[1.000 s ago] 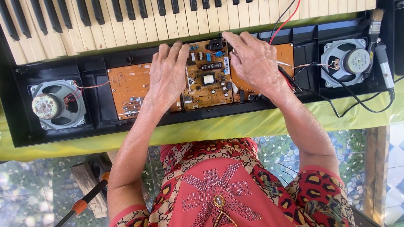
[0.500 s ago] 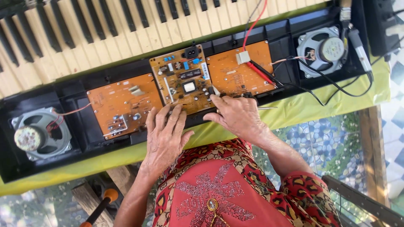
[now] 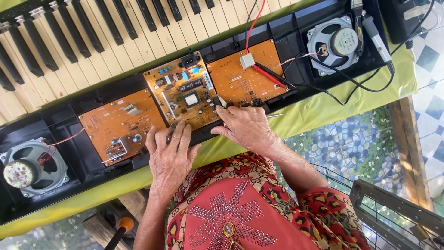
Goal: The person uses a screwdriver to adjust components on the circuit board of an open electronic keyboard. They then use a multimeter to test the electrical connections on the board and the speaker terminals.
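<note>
Our hands, earlier atop centre circuit board (image 3: pixel 185 95), now pulled back to its near edge: left hand (image 3: pixel 170 155) flat, released; right hand (image 3: pixel 247 127) fingertips pressing edge, grasping nothing. Board sits in opened keyboard case (image 3: pixel 69 115).

Bright daylight all over, looked like an outdoor or open spot. The tabletop (image 3: pixel 323 118) was covered with a yellow-green cloth. Below it the floor (image 3: pixel 351 148) had a pebble-and-flower pattern in blue and green, with blue-and-white diamond tiles (image 3: pixel 432 99) off to one side. A wooden post (image 3: pixel 407 148) ran down the edge, and a metal rack (image 3: pixel 397 210) sat nearby.
</note>
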